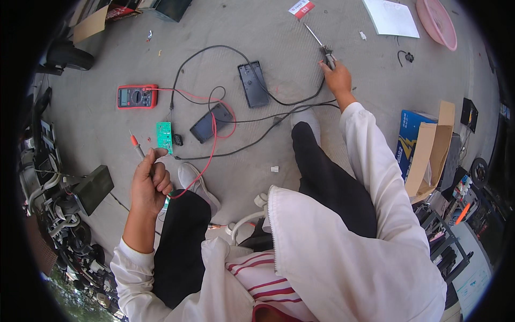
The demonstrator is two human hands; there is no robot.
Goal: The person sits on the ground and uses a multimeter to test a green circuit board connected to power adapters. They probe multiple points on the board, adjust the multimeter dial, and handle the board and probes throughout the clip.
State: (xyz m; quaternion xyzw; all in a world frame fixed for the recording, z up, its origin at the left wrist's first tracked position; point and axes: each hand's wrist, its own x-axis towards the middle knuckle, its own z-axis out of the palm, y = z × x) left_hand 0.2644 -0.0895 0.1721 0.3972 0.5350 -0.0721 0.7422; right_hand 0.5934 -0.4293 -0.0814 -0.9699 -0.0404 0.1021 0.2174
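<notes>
My left hand (151, 180) is closed around a multimeter probe (138, 146) with a red tip. Just beyond it lies a green circuit board (163, 137) with a black component (178, 140) beside it. The red-and-grey multimeter (137, 96) sits farther back, its red and black leads looping across the concrete. Two dark plastic casing pieces (253, 84) (210, 122) lie in the middle among black cables. At upper right my right hand (337, 75) grips a tool with a thin metal shaft (315, 37) and a dark handle, apparently a soldering iron, with a black cable running to it.
A pink basin (436, 24), a white board (390, 16) and a red-and-white card (300, 8) are at the back. An open cardboard box (433, 150) stands right. Motorbike parts and a dark metal box (94, 190) crowd the left. My shoes and legs frame the cables.
</notes>
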